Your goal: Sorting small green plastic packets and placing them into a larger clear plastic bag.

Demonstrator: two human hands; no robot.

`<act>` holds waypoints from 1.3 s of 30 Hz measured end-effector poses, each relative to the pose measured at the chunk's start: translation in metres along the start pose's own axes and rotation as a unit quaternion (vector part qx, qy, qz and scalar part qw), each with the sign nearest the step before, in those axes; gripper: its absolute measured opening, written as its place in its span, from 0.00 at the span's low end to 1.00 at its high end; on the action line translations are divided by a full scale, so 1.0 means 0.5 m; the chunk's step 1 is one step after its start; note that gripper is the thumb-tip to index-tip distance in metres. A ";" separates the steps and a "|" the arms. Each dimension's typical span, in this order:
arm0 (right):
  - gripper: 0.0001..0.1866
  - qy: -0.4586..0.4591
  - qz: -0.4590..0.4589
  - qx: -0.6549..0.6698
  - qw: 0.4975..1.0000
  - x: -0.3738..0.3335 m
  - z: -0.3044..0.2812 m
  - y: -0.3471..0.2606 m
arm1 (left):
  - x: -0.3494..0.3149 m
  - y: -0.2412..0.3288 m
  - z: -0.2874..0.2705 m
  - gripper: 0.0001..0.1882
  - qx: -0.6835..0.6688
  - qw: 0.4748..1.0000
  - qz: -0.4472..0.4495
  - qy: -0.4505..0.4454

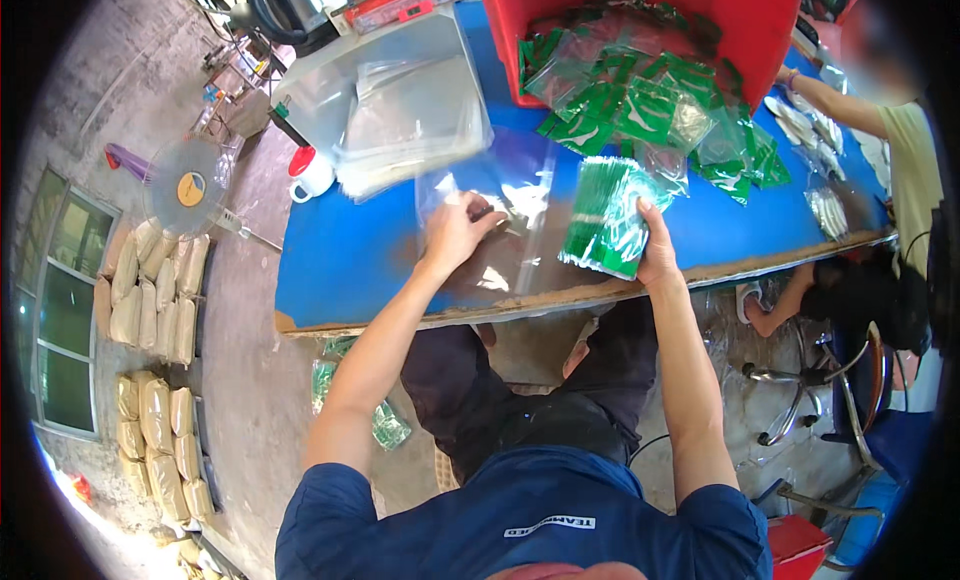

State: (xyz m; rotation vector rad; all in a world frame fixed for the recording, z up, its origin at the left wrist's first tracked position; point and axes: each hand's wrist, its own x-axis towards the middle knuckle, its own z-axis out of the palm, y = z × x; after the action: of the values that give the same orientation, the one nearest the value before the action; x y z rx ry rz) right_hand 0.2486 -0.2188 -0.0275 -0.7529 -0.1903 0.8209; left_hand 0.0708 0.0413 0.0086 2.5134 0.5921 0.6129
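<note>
My right hand (655, 245) grips a thick stack of green packets (600, 220) by its right side, thumb on top, just above the table's near edge. To its left a large clear plastic bag (520, 255) lies flat on the blue table (340, 255). My left hand (460, 230) is over the bag's left part, its fingers curled and pinched on the film. Beyond the stack, a red bin (640, 15) lies tipped towards me, and many loose green packets (640, 110) spill from its mouth onto the table.
A pile of clear bags (415, 120) sits at the back left, beside a white mug with red lid (310, 175) and a kettle (290, 10). A fan (190, 190) stands left of the table. Another person (905, 170) works at the right. Brown sacks (160, 430) are stacked on the floor.
</note>
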 end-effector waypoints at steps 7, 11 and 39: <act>0.31 0.014 -0.007 0.008 1.000 0.000 0.009 -0.004 | 0.023 0.001 0.031 0.11 -0.096 0.989 -0.100 -0.044; 0.31 0.006 0.003 0.011 1.000 -0.008 0.019 -0.014 | 0.004 0.028 0.026 0.08 -0.062 0.997 -0.042 -0.011; 0.18 0.037 0.035 -0.298 0.953 -0.072 0.136 -0.185 | -0.037 0.105 0.098 0.07 -0.165 0.982 0.066 0.059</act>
State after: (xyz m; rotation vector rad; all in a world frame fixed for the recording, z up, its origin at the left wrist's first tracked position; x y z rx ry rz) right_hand 0.2497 -0.2499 0.0888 -1.3631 -0.3523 0.8066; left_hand 0.0963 -0.0265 -0.0068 2.2247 0.3336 0.8404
